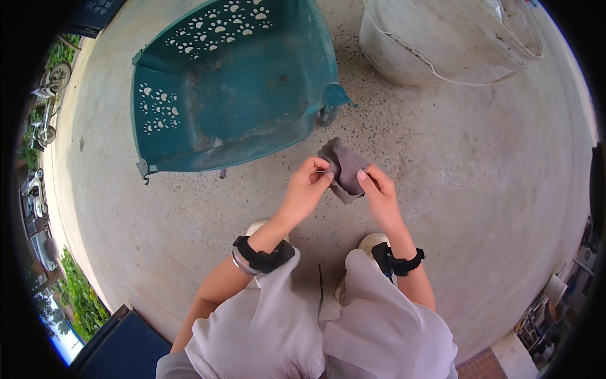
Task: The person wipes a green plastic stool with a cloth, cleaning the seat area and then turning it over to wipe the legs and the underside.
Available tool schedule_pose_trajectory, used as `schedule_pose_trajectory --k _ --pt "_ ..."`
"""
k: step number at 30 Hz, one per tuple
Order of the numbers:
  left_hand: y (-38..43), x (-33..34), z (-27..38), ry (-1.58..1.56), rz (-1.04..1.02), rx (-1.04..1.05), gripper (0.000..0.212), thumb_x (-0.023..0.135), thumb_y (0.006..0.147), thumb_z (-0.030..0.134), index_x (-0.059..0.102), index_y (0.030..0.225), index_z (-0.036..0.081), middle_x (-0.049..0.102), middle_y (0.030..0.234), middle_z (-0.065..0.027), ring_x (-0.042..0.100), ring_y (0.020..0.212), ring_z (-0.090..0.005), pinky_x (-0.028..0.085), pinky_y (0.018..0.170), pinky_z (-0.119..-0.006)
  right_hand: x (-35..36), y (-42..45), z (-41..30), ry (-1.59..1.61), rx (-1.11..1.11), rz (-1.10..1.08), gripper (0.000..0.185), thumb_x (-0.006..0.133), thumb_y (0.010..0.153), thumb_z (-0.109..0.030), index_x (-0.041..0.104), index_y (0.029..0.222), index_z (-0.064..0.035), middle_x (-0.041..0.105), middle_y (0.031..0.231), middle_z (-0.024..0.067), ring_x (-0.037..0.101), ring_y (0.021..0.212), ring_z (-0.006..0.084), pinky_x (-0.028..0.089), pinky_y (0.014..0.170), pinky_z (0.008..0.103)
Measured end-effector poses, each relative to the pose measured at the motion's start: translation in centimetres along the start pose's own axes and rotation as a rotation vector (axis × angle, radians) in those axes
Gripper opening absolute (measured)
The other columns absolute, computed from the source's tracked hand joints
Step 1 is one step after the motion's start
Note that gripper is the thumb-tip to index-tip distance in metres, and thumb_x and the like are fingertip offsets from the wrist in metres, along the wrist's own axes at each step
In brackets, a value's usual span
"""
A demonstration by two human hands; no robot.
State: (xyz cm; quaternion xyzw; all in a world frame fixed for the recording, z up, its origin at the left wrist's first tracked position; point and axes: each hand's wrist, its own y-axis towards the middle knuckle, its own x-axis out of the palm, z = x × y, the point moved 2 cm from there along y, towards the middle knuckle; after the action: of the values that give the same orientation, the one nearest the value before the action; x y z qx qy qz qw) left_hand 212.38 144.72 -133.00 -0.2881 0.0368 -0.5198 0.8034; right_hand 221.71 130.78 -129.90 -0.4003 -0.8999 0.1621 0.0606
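A small grey-purple cloth (351, 168) is stretched between my two hands, above the concrete floor. My left hand (310, 180) pinches its left edge between thumb and fingers. On the other side, my right hand (380, 187) grips the right edge, thumb on top. The cloth is folded over itself, with a dark gap along the fold. Just beyond my left hand stands a teal plastic pet-carrier shell (255, 90) with paw-print cutouts; its inside is smudged with dirt. A latch-like corner piece (335, 97) sticks out on its near right side.
A dirty white plastic bucket (421, 57) with a wire handle stands at the upper right. Dark blue panels (125, 348) border the lower left. Motorbikes (45, 125) are parked outside at far left. Assorted clutter (549, 308) lines the right edge. My shoes (374, 241) are below my hands.
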Motion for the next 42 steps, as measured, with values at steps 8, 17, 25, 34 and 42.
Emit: schedule_pose_trajectory --k 8,17,25,34,42 --pt "-0.1 -0.9 0.2 -0.164 0.028 0.189 0.018 0.051 0.084 -0.004 0.046 0.098 0.006 0.054 0.089 -0.0025 0.051 0.078 -0.0065 0.043 0.070 -0.022 -1.1 0.1 0.2 0.297 0.159 0.176 0.022 0.050 0.090 -0.020 0.044 0.073 -0.0089 0.034 0.066 -0.0067 0.031 0.062 0.0044 0.026 0.054 0.0214" --pt "-0.9 1.3 2.0 -0.083 -0.160 0.063 0.018 0.064 0.082 0.010 0.050 0.090 0.002 0.055 0.091 -0.0037 0.054 0.085 -0.0104 0.045 0.071 -0.025 0.4 -0.7 -3.1 -0.299 -0.235 -0.151 0.033 0.062 0.082 -0.012 0.053 0.109 0.0038 0.047 0.092 0.0070 0.049 0.083 0.0168 0.043 0.073 0.0283" --pt "-0.6 0.4 1.3 -0.023 -0.178 0.023 0.014 0.059 0.087 0.010 0.048 0.080 0.004 0.054 0.081 0.0007 0.051 0.076 -0.0055 0.043 0.065 -0.021 -0.3 -0.6 -2.6 -0.389 -0.106 -0.231 0.039 0.068 0.075 -0.007 0.056 0.112 0.0018 0.051 0.092 0.0072 0.052 0.080 0.0183 0.045 0.072 0.0288" --pt "-0.2 0.1 0.3 -0.079 -0.103 0.080 0.014 0.058 0.087 0.010 0.048 0.080 0.005 0.054 0.079 0.0010 0.050 0.072 -0.0055 0.044 0.064 -0.022 -2.1 -0.1 -1.4 -0.107 -0.008 -0.154 0.016 0.062 0.082 -0.007 0.059 0.095 0.0020 0.053 0.091 0.0027 0.048 0.080 0.0086 0.040 0.068 0.0217" --pt "-0.2 -1.0 0.1 0.096 -0.069 0.035 0.033 0.061 0.084 0.014 0.041 0.108 0.004 0.043 0.119 -0.0114 0.048 0.109 -0.0209 0.044 0.089 -0.036 -3.2 0.2 -3.1 0.154 -0.061 0.067 0.010 0.049 0.088 -0.012 0.052 0.092 -0.0034 0.048 0.089 -0.0029 0.042 0.078 0.0064 0.034 0.071 0.0206"
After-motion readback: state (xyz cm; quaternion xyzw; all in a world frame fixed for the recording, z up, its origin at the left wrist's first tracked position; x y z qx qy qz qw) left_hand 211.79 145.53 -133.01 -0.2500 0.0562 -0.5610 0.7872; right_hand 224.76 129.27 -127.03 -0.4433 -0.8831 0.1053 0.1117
